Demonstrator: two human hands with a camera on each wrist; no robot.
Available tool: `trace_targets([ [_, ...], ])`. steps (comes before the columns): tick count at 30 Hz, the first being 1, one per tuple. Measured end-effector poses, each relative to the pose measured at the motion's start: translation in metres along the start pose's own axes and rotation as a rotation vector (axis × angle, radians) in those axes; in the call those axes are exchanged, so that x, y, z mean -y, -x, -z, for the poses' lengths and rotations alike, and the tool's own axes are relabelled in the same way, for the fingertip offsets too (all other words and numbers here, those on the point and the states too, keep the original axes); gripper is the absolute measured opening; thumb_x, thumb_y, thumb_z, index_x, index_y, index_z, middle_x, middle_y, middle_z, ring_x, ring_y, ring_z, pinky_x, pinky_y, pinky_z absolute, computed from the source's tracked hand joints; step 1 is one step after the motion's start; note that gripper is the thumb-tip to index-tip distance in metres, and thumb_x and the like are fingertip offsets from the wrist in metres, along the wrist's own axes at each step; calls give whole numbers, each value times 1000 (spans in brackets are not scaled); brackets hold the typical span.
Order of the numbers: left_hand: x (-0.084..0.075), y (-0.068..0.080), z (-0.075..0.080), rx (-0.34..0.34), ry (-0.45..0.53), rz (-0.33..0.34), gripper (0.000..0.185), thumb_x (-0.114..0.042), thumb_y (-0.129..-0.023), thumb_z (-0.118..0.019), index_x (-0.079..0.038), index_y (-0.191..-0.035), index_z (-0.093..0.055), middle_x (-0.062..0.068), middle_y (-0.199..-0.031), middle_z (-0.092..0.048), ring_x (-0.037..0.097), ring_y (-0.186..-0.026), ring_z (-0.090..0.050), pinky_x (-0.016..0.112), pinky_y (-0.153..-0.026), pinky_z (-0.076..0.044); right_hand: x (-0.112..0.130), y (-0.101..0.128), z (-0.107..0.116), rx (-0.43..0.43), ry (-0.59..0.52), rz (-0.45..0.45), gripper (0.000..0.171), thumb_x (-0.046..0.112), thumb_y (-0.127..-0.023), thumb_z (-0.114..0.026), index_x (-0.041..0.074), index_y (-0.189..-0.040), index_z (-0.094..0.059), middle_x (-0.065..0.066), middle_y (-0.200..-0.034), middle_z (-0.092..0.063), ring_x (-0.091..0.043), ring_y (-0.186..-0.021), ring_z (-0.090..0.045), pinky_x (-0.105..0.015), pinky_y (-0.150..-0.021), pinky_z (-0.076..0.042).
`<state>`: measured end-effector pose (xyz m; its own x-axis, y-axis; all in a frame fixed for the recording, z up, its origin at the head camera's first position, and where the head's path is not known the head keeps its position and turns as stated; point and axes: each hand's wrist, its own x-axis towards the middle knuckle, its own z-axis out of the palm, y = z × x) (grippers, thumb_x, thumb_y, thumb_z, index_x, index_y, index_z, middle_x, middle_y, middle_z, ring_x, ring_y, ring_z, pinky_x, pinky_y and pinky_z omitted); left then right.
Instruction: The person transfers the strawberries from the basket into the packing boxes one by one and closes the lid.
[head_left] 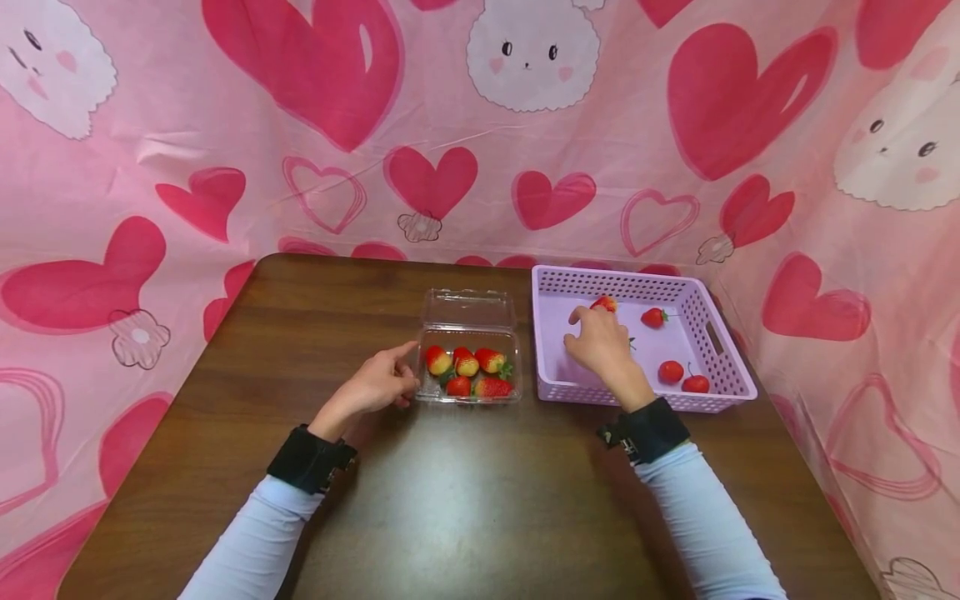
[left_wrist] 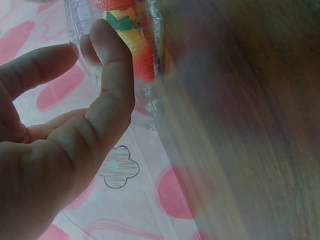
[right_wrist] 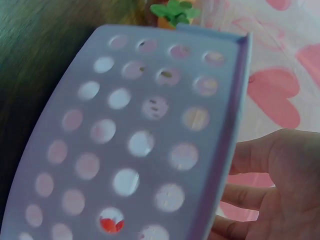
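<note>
Pink cloth with hearts and bunnies hangs behind a dark brown wooden table (head_left: 465, 492). The left hand (head_left: 378, 385) touches the side of a clear plastic box (head_left: 468, 354) of red strawberries – fingers loosely bent. The right hand (head_left: 600, 343) reaches into a purple plastic basket (head_left: 723, 350) with holes, over a strawberry (head_left: 604, 303) – whether it holds one, I cannot tell.

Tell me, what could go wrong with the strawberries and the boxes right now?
The clear box looks light, and the left hand only touches its side, so it might slide or tip its strawberries. The right hand reaches inside the purple basket, where it could bump loose strawberries and roll them about.
</note>
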<state>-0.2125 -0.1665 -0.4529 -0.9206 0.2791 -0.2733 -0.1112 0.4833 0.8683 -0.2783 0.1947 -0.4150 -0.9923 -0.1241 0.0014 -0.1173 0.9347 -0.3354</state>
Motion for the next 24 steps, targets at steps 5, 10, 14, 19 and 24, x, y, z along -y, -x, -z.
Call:
trace_targets([
  [5,0,0,0,0,-9,-3,73,0,-100,-64,2,-164,-28,13,-85,-60,26,-70,-61,38,-74,-62,-10,-2,-1,6,7,-31,39,17,-91,-64,-4,-124,-66,-34,-128,-56,-54,-121,-50,-68,-94,-45],
  [10,0,1,1,2,-12,-13,73,1,-100,-64,2,-164,-28,13,-84,-60,26,-69,-60,39,-75,-62,-19,-3,-3,18,-7,-67,45,16,-90,-66,-6,-129,-63,-36,-136,-47,-54,-124,-46,-68,-97,-43],
  [14,0,1,1,0,-11,-19,73,1,-100,-64,3,-164,-28,13,-84,-60,25,-69,-60,39,-74,-62,-26,-4,-4,42,-17,-88,48,15,-89,-65,-7,-132,-61,-35,-129,-49,-52,-123,-45,-68,-98,-43],
  [19,0,1,1,-1,-6,-25,73,2,-99,-63,3,-164,-28,13,-84,-60,25,-69,-60,40,-74,-62,-34,-5,-6,72,-24,-116,51,14,-89,-66,-7,-135,-58,-34,-126,-49,-51,-122,-44,-67,-100,-42],
  [24,1,0,0,-1,1,-28,74,2,-99,-64,3,-164,-28,13,-83,-59,25,-69,-60,41,-73,-62,-41,-7,-6,90,-16,-150,59,14,-88,-67,-7,-141,-54,-37,-131,-42,-53,-125,-37,-69,-101,-41],
])
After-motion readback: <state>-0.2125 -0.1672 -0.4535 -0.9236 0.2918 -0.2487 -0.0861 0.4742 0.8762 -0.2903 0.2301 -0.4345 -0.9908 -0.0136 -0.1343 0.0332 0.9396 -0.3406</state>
